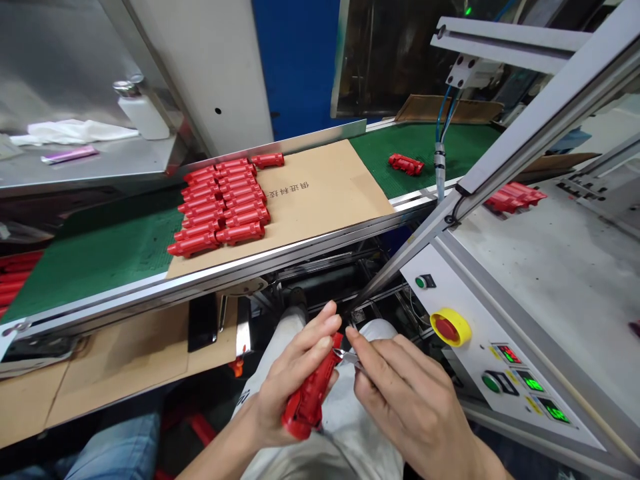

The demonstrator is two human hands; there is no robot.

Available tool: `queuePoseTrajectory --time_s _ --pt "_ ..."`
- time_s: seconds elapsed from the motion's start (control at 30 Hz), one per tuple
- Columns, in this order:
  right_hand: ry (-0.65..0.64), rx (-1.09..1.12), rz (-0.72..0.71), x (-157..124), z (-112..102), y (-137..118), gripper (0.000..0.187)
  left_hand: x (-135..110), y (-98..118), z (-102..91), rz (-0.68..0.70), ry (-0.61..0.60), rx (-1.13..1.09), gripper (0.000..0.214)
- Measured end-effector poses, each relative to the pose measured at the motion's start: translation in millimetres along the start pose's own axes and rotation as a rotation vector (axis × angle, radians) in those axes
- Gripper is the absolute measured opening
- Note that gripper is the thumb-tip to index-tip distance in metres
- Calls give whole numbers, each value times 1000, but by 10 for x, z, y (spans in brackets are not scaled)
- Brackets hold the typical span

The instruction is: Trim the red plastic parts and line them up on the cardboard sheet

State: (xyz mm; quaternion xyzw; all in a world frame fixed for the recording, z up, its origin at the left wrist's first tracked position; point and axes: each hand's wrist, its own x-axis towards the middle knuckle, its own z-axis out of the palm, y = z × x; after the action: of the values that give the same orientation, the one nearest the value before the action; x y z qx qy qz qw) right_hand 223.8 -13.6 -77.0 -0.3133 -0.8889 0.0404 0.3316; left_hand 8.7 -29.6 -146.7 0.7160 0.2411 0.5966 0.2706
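Observation:
My left hand (295, 373) is closed around a red plastic part (311, 397), ribbed and roughly cylindrical, tilted above my lap. My right hand (415, 400) grips small metal nippers (349, 357); their handles are hidden in the palm. The nippers' tips touch or nearly touch the side of the red part near its upper end. Rows of similar red parts (243, 217) lie on a flat cardboard sheet (325, 193) in front of me. One more red part (406, 164) sits by itself on the green conveyor belt (370, 150) further right.
A slanted metal frame post (500, 153) rises on the right beside a control panel with a yellow-ringed red stop button (451, 327). Further red parts (515, 197) lie on a white table there. A white bottle (143, 110) stands on a metal shelf at left; a phone (203, 323) lies below the belt.

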Motion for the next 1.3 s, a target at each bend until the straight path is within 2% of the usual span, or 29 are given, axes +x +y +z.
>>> queuePoseTrajectory --time_s 0.43,0.57,0.63,0.7,0.77,0.83,0.93,1.07,1.3 --pt "69 15 -47 -51 113 100 55 -66 46 -4 -154 25 -109 66" --pt "96 97 -67 -107 164 168 51 -81 73 19 -197 23 -172 65" --pt "146 238 -30 -154 139 187 47 -90 73 25 -234 38 -210 66" --pt "260 373 77 -192 67 196 48 -106 62 22 -262 64 -229 67" --pt "325 388 194 -202 -29 205 54 -123 51 13 -268 69 -221 67" --pt "277 291 222 -178 -118 220 58 -129 50 3 -248 45 -201 67" --pt "117 161 123 -116 -195 243 57 -99 78 1 -237 23 -190 68" --pt "-23 86 30 -51 -230 246 53 -21 135 12 -228 -9 -170 66" --pt "-127 -9 -90 45 -300 226 49 16 172 2 -192 -58 -154 66"
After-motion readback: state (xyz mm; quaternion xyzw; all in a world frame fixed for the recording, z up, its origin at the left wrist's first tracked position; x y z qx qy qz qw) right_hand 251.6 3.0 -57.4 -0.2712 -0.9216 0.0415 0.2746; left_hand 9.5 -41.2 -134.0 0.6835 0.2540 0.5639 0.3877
